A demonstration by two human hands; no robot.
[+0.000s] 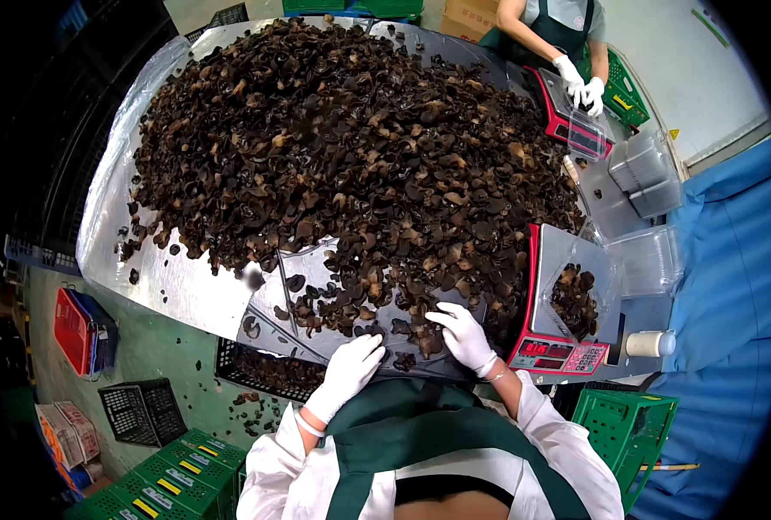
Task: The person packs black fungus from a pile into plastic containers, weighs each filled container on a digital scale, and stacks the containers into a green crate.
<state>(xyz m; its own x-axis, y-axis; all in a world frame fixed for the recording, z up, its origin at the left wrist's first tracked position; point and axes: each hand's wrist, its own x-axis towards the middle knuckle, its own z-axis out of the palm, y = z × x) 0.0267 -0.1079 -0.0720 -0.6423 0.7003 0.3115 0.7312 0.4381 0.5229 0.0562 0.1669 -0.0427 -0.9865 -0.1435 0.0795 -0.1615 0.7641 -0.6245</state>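
Note:
A large heap of dark brown wood ear mushrooms [342,147] covers the table. At the near edge, my left hand [348,374], in a white glove, lies with fingers stretched out beside a few loose pieces. My right hand [466,336], also gloved, rests with extended fingers against the edge of the heap; I see nothing gripped in it. To its right stands a red digital scale [533,334] with lit red digits. On the scale sits a clear plastic tray [600,290] with wood ears in it.
Stacked clear trays [647,260] and a white roll [650,344] lie at the right. Across the table, a co-worker's gloved hands [583,91] are over a second scale [559,130]. A black crate [229,360] of wood ears and green crates [177,477] stand below.

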